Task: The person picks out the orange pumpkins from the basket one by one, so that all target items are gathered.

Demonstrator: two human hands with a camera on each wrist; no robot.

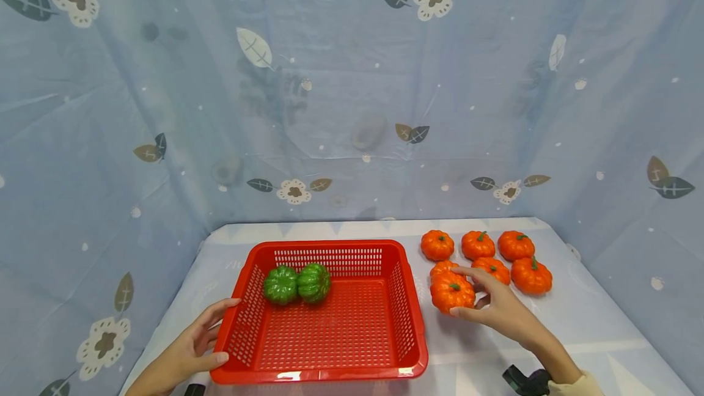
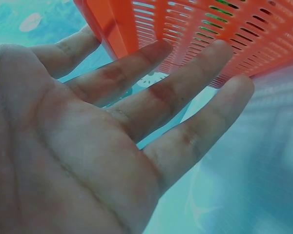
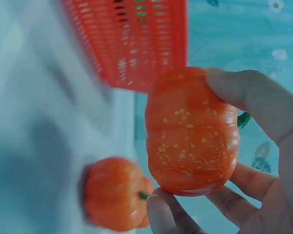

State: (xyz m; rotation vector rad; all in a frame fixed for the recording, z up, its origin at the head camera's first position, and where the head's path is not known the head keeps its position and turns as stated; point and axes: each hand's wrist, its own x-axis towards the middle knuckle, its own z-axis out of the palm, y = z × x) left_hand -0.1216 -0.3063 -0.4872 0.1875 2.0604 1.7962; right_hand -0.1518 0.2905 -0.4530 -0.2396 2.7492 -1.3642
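Observation:
My right hand (image 1: 503, 307) pinches a small orange pumpkin (image 1: 453, 293) between thumb and fingers. In the right wrist view this pumpkin (image 3: 193, 131) is held off the table, its speckled underside showing. Behind it in the head view, another orange pumpkin (image 1: 442, 269) is partly hidden. My left hand (image 1: 192, 347) is at the left side of a red plastic basket (image 1: 319, 375), thumb and fingertips at its rim and wall. Its fingers (image 2: 185, 92) look nearly straight in the left wrist view. Inside the basket, two green pumpkins (image 1: 281, 285) sit side by side at the back left.
Several more orange pumpkins (image 1: 478, 245) stand grouped on the pale table (image 1: 599, 322), right of the basket. A blue patterned curtain (image 1: 352, 90) surrounds the table at the back and sides. A black strap (image 1: 527, 381) is around the right wrist.

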